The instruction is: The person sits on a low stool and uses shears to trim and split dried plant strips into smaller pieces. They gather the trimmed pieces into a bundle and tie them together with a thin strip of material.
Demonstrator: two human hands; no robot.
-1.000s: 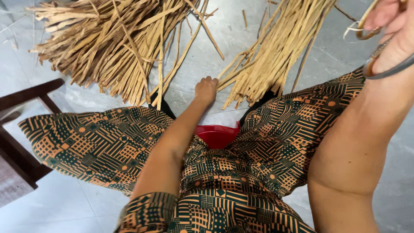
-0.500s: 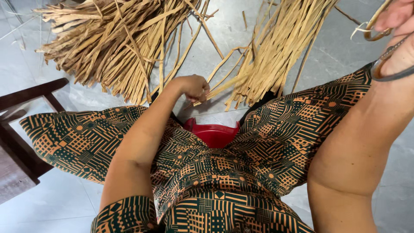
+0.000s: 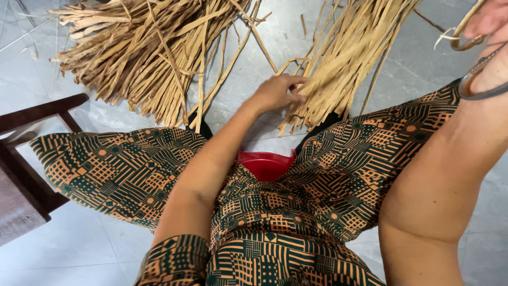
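My left hand [image 3: 278,92] reaches forward over my lap and rests its fingers on the near ends of a bundle of dry straw strips [image 3: 344,58] lying on the grey floor. Whether it grips any strip I cannot tell. A second, wider pile of straw strips [image 3: 143,53] lies to the left. My right hand [image 3: 489,37] is raised at the top right edge, mostly cut off, with its fingers closed around a curved strip of straw [image 3: 465,32]. A dark bangle [image 3: 479,85] hangs on that wrist.
A red plastic stool [image 3: 266,163] shows between my knees under the orange and green patterned dress [image 3: 121,169]. A dark wooden chair [image 3: 26,159] stands at the left edge. Grey floor tiles [image 3: 423,58] lie around the piles.
My left hand has moved right and forward from between the two piles onto the right bundle of straw. My right hand stays raised.
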